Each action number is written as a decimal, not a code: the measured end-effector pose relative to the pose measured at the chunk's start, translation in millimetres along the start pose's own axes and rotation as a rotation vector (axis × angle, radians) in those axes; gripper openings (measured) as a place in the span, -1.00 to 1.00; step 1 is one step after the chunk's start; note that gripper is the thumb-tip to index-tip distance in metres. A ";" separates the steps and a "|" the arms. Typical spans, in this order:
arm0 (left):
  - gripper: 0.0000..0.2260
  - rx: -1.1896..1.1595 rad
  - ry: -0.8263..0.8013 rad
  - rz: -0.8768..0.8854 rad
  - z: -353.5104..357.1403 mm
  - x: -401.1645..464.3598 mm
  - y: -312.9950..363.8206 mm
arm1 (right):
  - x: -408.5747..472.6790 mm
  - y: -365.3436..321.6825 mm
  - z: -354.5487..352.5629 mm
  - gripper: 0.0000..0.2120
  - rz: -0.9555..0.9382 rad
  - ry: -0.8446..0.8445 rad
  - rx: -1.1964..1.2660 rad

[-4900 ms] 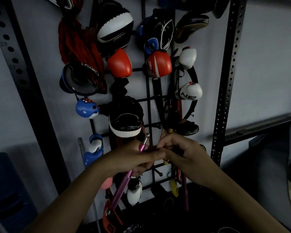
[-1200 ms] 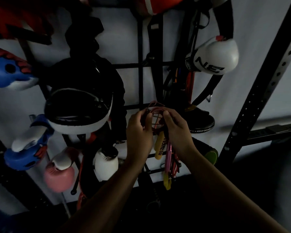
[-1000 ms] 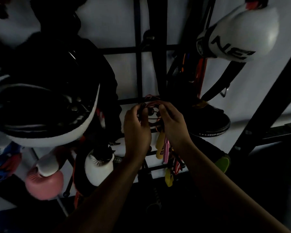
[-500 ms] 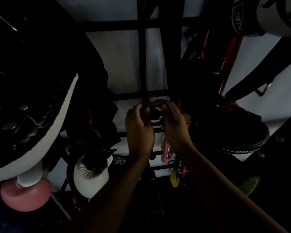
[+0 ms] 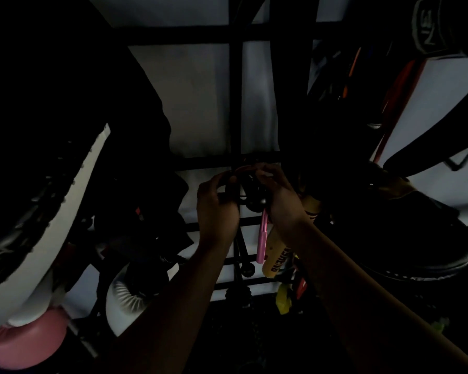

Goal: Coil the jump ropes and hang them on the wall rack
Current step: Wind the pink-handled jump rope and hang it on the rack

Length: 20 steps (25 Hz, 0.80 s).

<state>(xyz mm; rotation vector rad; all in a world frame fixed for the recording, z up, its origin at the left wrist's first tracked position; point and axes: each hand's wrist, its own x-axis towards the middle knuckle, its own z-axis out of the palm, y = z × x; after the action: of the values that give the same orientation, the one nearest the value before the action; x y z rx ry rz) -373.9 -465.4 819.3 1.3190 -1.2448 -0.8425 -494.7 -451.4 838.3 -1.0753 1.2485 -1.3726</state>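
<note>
Left hand (image 5: 216, 209): your curled fingers hold the rope coil (image 5: 243, 171).
Right hand (image 5: 280, 198): pinches it too (pink handle (image 5: 262, 238) dangling).
Rack (image 5: 235, 103): just behind.

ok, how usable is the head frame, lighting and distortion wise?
Head view: badly underexposed, and most of the hung gear is near-black. Only the pale wall, pink handle and yellow handle read clearly. The left hand and right hand are dim, and the rope coil between them is barely legible. Wide-angle stretch enlarges the pad at the left edge.
</note>
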 end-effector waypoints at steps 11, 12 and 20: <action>-0.65 -0.043 -0.038 -0.150 15.3 58.3 -19.2 | 63.6 12.3 12.7 -0.66 0.040 0.030 -0.057; -0.65 -0.032 -0.061 -0.149 16.7 61.4 -22.4 | 68.3 10.1 11.4 -0.65 0.075 0.042 -0.088; -0.62 -0.025 -0.090 -0.131 0.5 52.5 -7.2 | 48.2 -14.5 8.6 -0.91 0.180 0.111 -0.024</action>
<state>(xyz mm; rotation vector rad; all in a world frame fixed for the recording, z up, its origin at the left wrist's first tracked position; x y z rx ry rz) -362.5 -517.2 821.2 1.3664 -1.2233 -1.0163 -495.0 -500.1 853.7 -0.8894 1.4102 -1.2966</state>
